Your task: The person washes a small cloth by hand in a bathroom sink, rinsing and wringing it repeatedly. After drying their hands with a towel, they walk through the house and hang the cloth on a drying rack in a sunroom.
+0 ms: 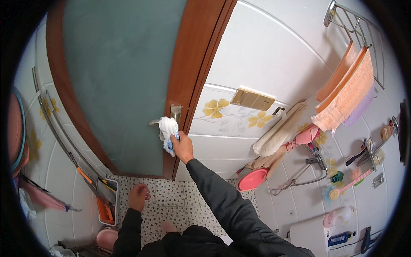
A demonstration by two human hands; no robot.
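Observation:
My right hand (183,148) grips a white and blue cloth (168,136) and presses it around the lever of the metal door handle (175,111). The lever's tip pokes out to the left of the cloth. The handle is fixed to the brown wooden frame of a door (122,80) with a large grey-green panel. Over the speckled floor, my left hand (138,196) hangs with loosely curled fingers and nothing visible in it.
Gold switch plate (252,99) sits right of the door. Peach towels (346,86) hang from a metal rack at upper right. A pink basin (252,179) is against the right wall. To the left stand a white-rimmed basket (117,202) and a pink tub (107,238). Toilet tank (308,233), lower right.

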